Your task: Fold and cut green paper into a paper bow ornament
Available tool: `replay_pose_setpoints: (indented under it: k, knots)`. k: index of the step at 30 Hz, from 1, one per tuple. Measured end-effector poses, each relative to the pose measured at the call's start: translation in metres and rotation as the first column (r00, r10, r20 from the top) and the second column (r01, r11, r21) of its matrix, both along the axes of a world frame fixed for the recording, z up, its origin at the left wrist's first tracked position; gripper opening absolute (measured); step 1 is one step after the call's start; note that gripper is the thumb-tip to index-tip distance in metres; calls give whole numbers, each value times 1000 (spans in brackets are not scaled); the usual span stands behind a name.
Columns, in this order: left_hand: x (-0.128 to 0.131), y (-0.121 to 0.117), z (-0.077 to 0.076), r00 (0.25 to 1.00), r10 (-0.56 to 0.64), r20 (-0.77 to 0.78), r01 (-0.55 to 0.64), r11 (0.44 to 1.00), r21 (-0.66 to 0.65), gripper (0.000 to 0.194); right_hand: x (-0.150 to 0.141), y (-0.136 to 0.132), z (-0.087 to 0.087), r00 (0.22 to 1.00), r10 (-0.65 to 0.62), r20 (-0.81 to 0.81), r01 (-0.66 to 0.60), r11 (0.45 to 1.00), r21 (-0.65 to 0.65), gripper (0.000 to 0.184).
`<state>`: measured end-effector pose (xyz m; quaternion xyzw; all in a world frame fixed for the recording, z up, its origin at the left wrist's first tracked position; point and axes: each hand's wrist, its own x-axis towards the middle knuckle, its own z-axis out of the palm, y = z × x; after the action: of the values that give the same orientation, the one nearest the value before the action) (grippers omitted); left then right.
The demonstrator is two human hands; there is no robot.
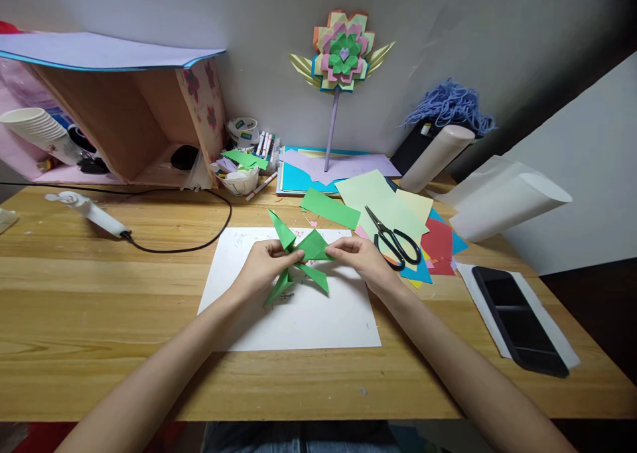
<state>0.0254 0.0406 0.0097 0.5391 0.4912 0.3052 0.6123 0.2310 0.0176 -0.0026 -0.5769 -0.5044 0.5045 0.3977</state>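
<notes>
A folded green paper piece with several pointed arms is held between my two hands, above a white sheet of paper. My left hand pinches it near its centre, thumb on top. At its right corner, my right hand grips the paper between thumb and fingers. The white sheet carries small coloured marks around the green piece. Just beyond lies a flat green paper strip. Black-handled scissors rest on coloured paper to the right of my right hand.
A glue gun with a black cord lies left. Behind it stands an open box. A layered paper flower leans against the wall. Markers stand at the back, paper rolls at the right. A phone lies near the right edge.
</notes>
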Motion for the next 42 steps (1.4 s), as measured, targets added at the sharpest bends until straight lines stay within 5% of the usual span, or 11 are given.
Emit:
replay_pose_setpoints:
  k: [23, 35, 42]
  knots:
    - [1, 2, -1, 998, 62, 21, -62, 998, -14, 26, 1, 0, 3, 997, 67, 40, -67, 998, 6, 24]
    - [-3, 7, -11, 998, 38, 55, -36, 999, -22, 29, 2, 0, 1, 985, 154, -78, -163, 976, -141, 25]
    - [-1, 3, -8, 999, -20, 39, 23, 997, -76, 31, -9, -4, 2, 990, 95, -105, -99, 995, -25, 25]
